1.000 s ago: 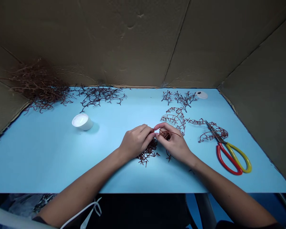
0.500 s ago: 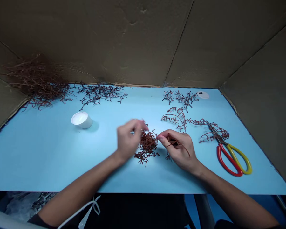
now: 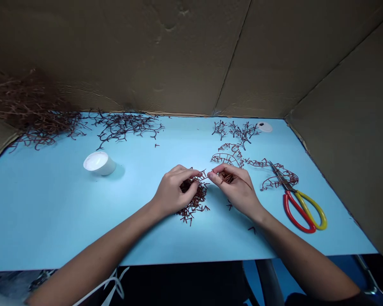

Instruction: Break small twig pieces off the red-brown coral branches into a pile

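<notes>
My left hand (image 3: 174, 190) rests over a small heap of short dark-red twig pieces (image 3: 194, 202) on the light blue table (image 3: 51, 204), with its fingers curled and pinched into the heap. My right hand (image 3: 238, 189) sits just to the right, thumb and fingers pinched on a small bundle of thin red-brown twig stems (image 3: 227, 177) that sticks out toward the right. The fingertips of both hands nearly meet above the heap.
Red and yellow scissors (image 3: 298, 202) lie at the right beside curved twig strips (image 3: 276, 176). A white cup (image 3: 98, 163) stands at the left. Twig piles (image 3: 35, 114) and loose branches (image 3: 124, 125) lie along the back. A white lid (image 3: 264, 126) lies far right. Cardboard walls (image 3: 191, 55) surround the table.
My left hand swung out to the left off the heap, then came back down onto it with fingers pinched. My right hand kept its hold on the bundle and stayed near the heap.
</notes>
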Tool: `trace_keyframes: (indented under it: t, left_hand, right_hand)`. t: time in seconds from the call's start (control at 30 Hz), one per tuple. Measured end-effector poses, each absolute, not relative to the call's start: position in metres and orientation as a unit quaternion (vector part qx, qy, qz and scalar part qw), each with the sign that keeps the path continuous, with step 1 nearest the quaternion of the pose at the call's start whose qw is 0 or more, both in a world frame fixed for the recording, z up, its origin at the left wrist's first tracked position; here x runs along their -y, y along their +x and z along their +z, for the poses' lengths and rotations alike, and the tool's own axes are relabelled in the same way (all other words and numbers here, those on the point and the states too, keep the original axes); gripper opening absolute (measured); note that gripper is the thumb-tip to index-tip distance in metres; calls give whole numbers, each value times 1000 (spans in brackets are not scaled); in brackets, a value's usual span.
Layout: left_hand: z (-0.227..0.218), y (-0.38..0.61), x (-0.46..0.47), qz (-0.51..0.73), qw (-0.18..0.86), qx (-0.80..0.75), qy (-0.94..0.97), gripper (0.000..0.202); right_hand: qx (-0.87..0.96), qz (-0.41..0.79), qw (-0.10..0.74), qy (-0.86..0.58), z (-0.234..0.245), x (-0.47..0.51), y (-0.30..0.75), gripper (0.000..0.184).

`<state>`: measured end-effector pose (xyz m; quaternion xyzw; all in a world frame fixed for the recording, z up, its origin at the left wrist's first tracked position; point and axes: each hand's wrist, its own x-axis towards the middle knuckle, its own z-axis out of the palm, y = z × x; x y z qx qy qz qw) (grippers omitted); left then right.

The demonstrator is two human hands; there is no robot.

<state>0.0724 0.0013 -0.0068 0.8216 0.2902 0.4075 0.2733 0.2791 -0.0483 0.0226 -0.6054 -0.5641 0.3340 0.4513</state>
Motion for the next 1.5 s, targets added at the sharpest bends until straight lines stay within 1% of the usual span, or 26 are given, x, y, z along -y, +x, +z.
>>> trace_keyframes:
  t: [0.13, 0.2, 0.27, 0.37, 0.47, 0.53, 0.6, 0.67, 0.73, 0.8, 0.87, 0.97, 1.1, 1.13, 1.23, 1.3, 1.5]
  left_hand:
    - [1, 68, -4, 378, 238, -287, 847, 43]
    - [2, 69, -4, 374, 184, -286, 863, 42]
    - [0, 69, -4, 355, 100, -281, 886, 37]
    - [-3, 69, -3, 300, -26, -258, 918, 43]
    - [-2, 65, -2, 287, -84, -229, 926, 43]
    - [2, 61, -4, 309, -87, -231, 919, 42]
    - [9, 56, -9, 340, -64, -243, 906, 42]
    - [16, 48, -16, 390, -23, -272, 879, 43]
    - [21, 41, -24, 461, 22, -325, 825, 46]
    - [23, 38, -29, 499, 60, -362, 785, 48]
    - [19, 41, -28, 465, 79, -344, 812, 47]
    - [8, 53, -19, 380, 76, -290, 875, 41]
    - [-1, 63, -9, 367, 87, -302, 876, 24]
    - [-2, 63, -8, 368, 88, -304, 874, 25]
    - [-2, 63, -10, 361, 71, -306, 878, 43]
    - [-3, 63, -10, 349, 59, -318, 880, 49]
    - [-7, 65, -8, 344, 68, -340, 873, 46]
  right_hand:
    - [604, 287, 428, -608, 17, 50, 281, 31]
    - [633, 269, 413, -597, 14, 53, 278, 28]
    - [656, 264, 405, -580, 13, 56, 275, 25]
    - [669, 299, 396, -554, 16, 58, 274, 25]
    - [689, 320, 368, -535, 20, 57, 277, 27]
    - [705, 302, 354, -535, 24, 58, 279, 27]
    - [710, 283, 352, -540, 29, 61, 280, 27]
    - [694, 259, 377, -556, 36, 63, 283, 29]
    - [657, 219, 421, -586, 42, 62, 287, 31]
    - [625, 190, 453, -607, 47, 60, 291, 32]
    - [621, 203, 450, -608, 47, 56, 293, 34]
    - [622, 245, 437, -602, 43, 52, 294, 36]
    - [618, 248, 434, -607, 35, 52, 292, 34]
    - [626, 245, 427, -606, 34, 52, 292, 33]
    - [666, 226, 389, -595, 33, 55, 288, 27]
    - [697, 211, 364, -581, 33, 56, 286, 25]
    - [742, 207, 330, -546, 33, 57, 289, 27]
